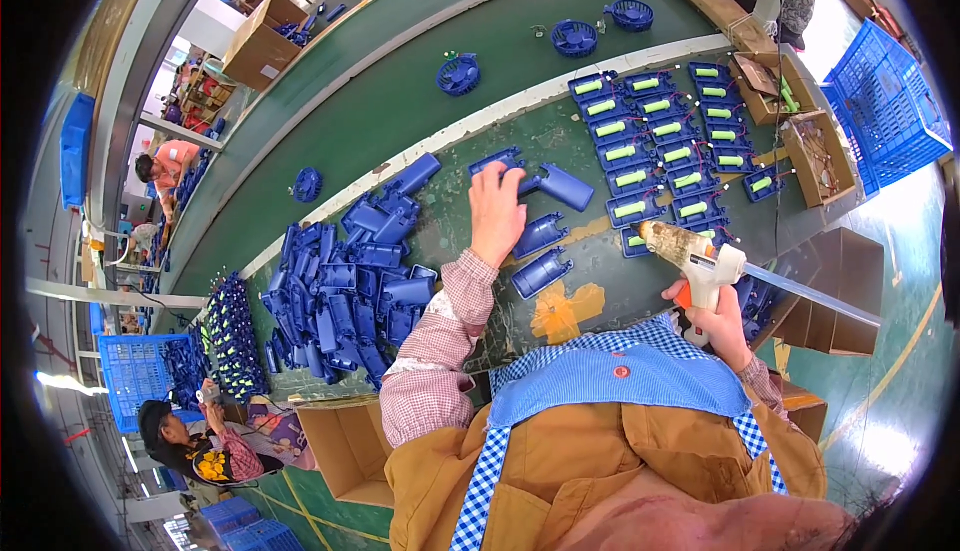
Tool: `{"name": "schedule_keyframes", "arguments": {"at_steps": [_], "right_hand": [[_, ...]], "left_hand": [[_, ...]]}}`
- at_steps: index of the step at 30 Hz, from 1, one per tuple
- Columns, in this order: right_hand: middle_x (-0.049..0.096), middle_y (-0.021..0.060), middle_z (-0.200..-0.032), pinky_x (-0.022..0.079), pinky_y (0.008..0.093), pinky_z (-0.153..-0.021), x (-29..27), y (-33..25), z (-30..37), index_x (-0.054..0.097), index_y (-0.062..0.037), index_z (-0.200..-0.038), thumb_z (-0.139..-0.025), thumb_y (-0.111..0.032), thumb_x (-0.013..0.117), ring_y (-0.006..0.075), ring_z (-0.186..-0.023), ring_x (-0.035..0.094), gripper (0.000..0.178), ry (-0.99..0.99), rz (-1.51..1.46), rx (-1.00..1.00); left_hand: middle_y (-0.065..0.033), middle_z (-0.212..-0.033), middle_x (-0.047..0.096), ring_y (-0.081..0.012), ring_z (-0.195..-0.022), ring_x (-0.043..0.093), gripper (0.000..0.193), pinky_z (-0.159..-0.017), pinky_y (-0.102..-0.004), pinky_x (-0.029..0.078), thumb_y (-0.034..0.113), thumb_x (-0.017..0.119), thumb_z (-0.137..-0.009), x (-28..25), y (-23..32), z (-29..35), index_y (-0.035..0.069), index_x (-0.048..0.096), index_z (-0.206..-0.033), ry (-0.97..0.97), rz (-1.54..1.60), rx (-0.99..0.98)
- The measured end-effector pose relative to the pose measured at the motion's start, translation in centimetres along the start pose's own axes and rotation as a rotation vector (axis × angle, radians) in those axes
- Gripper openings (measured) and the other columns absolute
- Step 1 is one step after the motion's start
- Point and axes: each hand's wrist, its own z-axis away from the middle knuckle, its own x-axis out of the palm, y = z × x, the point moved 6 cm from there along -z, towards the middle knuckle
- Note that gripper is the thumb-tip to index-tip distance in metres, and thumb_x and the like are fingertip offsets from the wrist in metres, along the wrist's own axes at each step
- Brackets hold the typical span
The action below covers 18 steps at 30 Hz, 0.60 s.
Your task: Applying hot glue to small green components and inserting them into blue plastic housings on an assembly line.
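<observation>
My left hand reaches over the table, its bent fingers on a blue plastic shell; the hand partly hides it. Right beside it lies another blue shell, hollow side down. Nearer to me, two open shells rest in a column, hollow side up. My right hand is closed round the handle of a white hot glue gun. A long translucent glue stick sticks out of its back, and the stained nozzle points left, over the nearest blue shells with light-green cylindrical batteries.
A big heap of blue shells lies left. Rows of battery-fitted shells cover the right side, beside small cardboard boxes. Round blue fan grilles sit on the green belt beyond. Co-workers sit at left.
</observation>
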Motion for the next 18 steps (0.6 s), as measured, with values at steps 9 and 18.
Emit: {"name": "schedule_keyframes", "arguments": {"at_steps": [9,18], "right_hand": [[0.064,0.0137,-0.100,0.045,0.0376,-0.095,-0.1,0.1,0.6,0.047,0.0066,-0.118,-0.064,-0.005,0.052,0.0260,-0.101,0.061,0.055,0.017,-0.010,0.044],[0.064,0.0133,-0.100,0.044,0.0372,-0.096,-0.8,0.3,0.7,0.048,0.0066,-0.117,-0.064,-0.005,0.052,0.0254,-0.101,0.061,0.054,0.041,-0.017,0.014]], "left_hand": [[-0.0069,-0.097,0.054,-0.0250,-0.097,0.048,0.028,-0.081,-0.0358,0.041,0.010,0.053,-0.078,4.8,5.5,-2.8,0.009,0.057,-0.106,-0.268,-0.177,0.470],[-0.0102,-0.099,0.055,-0.0303,-0.092,0.049,0.074,-0.083,-0.0370,0.042,-0.001,0.065,-0.060,2.5,5.8,-5.8,0.015,0.047,-0.130,-0.180,0.206,0.394]]}}
